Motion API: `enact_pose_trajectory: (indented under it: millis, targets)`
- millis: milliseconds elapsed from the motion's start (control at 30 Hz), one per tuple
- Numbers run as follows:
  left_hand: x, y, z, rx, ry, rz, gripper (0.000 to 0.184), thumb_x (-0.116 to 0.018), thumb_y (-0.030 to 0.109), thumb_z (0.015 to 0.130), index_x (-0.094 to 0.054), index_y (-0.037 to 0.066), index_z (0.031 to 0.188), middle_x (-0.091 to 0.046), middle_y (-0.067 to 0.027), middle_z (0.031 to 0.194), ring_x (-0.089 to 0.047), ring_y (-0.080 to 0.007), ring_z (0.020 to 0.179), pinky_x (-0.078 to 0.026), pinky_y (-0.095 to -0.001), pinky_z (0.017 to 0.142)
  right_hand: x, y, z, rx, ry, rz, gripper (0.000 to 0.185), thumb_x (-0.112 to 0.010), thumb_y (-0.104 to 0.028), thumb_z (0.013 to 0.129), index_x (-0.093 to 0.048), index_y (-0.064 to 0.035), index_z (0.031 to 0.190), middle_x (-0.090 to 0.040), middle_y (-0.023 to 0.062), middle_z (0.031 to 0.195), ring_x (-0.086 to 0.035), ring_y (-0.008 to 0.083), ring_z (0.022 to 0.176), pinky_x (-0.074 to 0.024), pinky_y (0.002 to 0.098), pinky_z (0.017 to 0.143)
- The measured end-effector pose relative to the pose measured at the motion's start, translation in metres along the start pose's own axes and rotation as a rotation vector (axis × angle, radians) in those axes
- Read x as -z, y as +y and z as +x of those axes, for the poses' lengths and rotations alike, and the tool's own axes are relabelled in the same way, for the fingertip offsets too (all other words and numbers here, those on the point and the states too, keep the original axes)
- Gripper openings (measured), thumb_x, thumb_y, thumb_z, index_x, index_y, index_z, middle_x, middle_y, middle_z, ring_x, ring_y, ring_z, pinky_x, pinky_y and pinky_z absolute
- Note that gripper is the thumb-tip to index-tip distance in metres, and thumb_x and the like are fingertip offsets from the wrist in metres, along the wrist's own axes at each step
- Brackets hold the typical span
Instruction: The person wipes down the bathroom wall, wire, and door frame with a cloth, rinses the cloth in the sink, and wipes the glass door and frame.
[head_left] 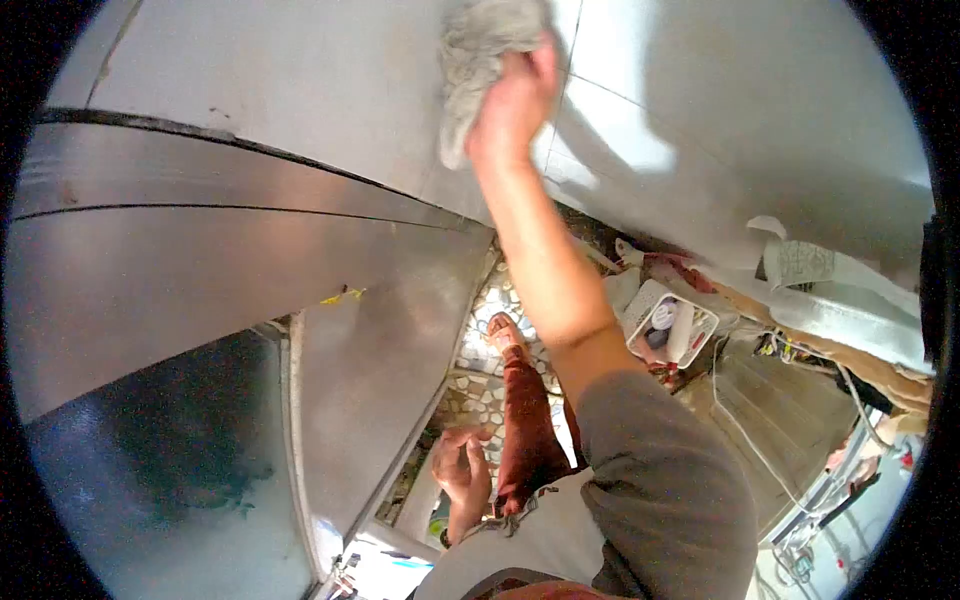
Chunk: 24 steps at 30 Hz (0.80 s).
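Note:
Stretched out at the top of the view, my right hand (512, 112) grips a bunched grey cloth (478, 70). The cloth lies against the pale tiled wall (330, 80); motion slightly blurs the hand. Low in the view, close to my waist, is my left hand (462, 468). Its fingers are loosely bent, with a gap between them and the thumb, and no object shows in it.
A smooth metallic panel (200, 255) runs along the left, above a dark glassy surface (180, 450). My foot (505, 333) stands on the stone-patterned floor (480, 395). To the right are a white basket (712, 322) of small items and a loose cable (745, 440).

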<state>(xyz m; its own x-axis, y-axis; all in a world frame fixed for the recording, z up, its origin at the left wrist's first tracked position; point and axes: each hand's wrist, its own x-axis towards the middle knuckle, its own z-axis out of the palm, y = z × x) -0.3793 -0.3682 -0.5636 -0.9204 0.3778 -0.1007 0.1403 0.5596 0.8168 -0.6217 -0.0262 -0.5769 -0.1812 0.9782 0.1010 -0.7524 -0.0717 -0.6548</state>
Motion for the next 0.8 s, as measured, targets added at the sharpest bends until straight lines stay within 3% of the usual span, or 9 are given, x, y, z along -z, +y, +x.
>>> enact_pose_trajectory:
  millis: [133, 200, 267, 333, 367, 433, 533, 633, 800]
  targets:
    - [0.008, -0.009, 0.004, -0.177, 0.009, 0.034, 0.006, -0.059, -0.001, 0.091, -0.064, 0.003, 0.092, -0.070, -0.0106, 0.085, -0.068, -0.0263, 0.078, -0.052, -0.0357, 0.070, 0.018, 0.058, -0.018, 0.075, 0.234, -0.023, 0.031, -0.043, -0.002, 0.093, -0.062, 0.0052, 0.117, -0.068, 0.0093, 0.100, -0.063, 0.0217, 0.092, -0.0480, 0.0319, 0.088]
    - [0.014, -0.021, -0.004, -0.144, -0.024, -0.002, 0.005, -0.060, -0.001, 0.091, -0.064, 0.002, 0.091, -0.070, -0.0110, 0.084, -0.067, -0.0269, 0.077, -0.052, -0.0360, 0.071, 0.023, 0.058, -0.048, -0.011, 0.186, -0.140, 0.033, -0.045, -0.005, 0.094, -0.058, 0.0008, 0.123, -0.064, 0.0045, 0.105, -0.056, 0.0148, 0.093, -0.0443, 0.0275, 0.088]
    - [0.017, -0.025, -0.008, -0.119, -0.029, 0.039, 0.006, -0.060, 0.004, 0.094, -0.065, 0.002, 0.090, -0.070, -0.0113, 0.083, -0.066, -0.0271, 0.076, -0.052, -0.0364, 0.072, -0.021, -0.007, -0.095, -0.030, 0.047, -0.056, 0.030, -0.048, -0.004, 0.089, -0.057, 0.0006, 0.117, -0.060, 0.0093, 0.110, -0.054, 0.0192, 0.102, -0.0423, 0.0312, 0.093]
    - [0.021, -0.011, -0.006, -0.054, -0.062, 0.064, 0.011, -0.058, 0.008, 0.096, -0.065, 0.002, 0.089, -0.070, -0.0111, 0.084, -0.065, -0.0270, 0.076, -0.051, -0.0369, 0.072, -0.042, -0.028, -0.113, 0.484, -0.251, -0.275, 0.028, -0.052, -0.007, 0.084, -0.055, -0.0003, 0.111, -0.054, 0.0162, 0.118, -0.050, 0.0268, 0.111, -0.0414, 0.0384, 0.097]
    - [0.020, -0.003, -0.005, -0.022, -0.076, 0.077, 0.013, -0.058, 0.010, 0.097, -0.065, 0.002, 0.089, -0.070, -0.0110, 0.085, -0.065, -0.0270, 0.076, -0.050, -0.0371, 0.072, -0.047, -0.050, -0.116, 0.509, -0.372, -0.271, 0.029, -0.057, -0.011, 0.082, -0.054, -0.0005, 0.108, -0.048, 0.0203, 0.124, -0.045, 0.0330, 0.116, -0.0390, 0.0432, 0.099]
    - [0.015, 0.006, -0.007, -0.110, -0.009, 0.038, 0.018, -0.056, 0.013, 0.098, -0.065, 0.001, 0.088, -0.069, -0.0113, 0.085, -0.064, -0.0273, 0.076, -0.049, -0.0380, 0.071, -0.045, -0.042, -0.109, 0.448, -0.328, -0.257, 0.030, -0.059, -0.015, 0.084, -0.055, -0.0016, 0.111, -0.052, 0.0228, 0.119, -0.048, 0.0385, 0.117, -0.0350, 0.0522, 0.103]
    - [0.015, 0.009, -0.023, -0.074, 0.064, 0.095, 0.014, -0.056, 0.008, 0.096, -0.066, 0.001, 0.089, -0.068, -0.0114, 0.083, -0.064, -0.0274, 0.075, -0.049, -0.0376, 0.069, -0.011, 0.009, -0.076, 0.149, -0.100, -0.450, 0.047, -0.052, -0.027, 0.100, -0.047, 0.0045, 0.136, -0.044, 0.0282, 0.140, -0.037, 0.0416, 0.136, -0.0222, 0.0499, 0.117]
    - [0.019, 0.031, -0.055, -0.130, 0.161, 0.119, 0.008, -0.058, 0.002, 0.093, -0.063, 0.001, 0.086, -0.068, -0.0115, 0.083, -0.064, -0.0276, 0.073, -0.049, -0.0378, 0.066, 0.041, 0.062, -0.047, -0.153, 0.152, -0.749, 0.053, -0.045, -0.032, 0.105, -0.042, 0.0081, 0.140, -0.037, 0.0284, 0.149, -0.033, 0.0430, 0.139, -0.0241, 0.0507, 0.116]
    - [0.023, 0.033, -0.148, -0.010, 0.289, 0.183, 0.004, -0.060, 0.002, 0.088, -0.063, 0.003, 0.089, -0.068, -0.0107, 0.083, -0.065, -0.0274, 0.073, -0.050, -0.0388, 0.067, 0.052, -0.002, -0.121, -0.332, -0.306, -0.752, 0.051, -0.050, -0.037, 0.101, -0.053, 0.0046, 0.130, -0.056, 0.0273, 0.132, -0.053, 0.0425, 0.121, -0.0384, 0.0479, 0.104]
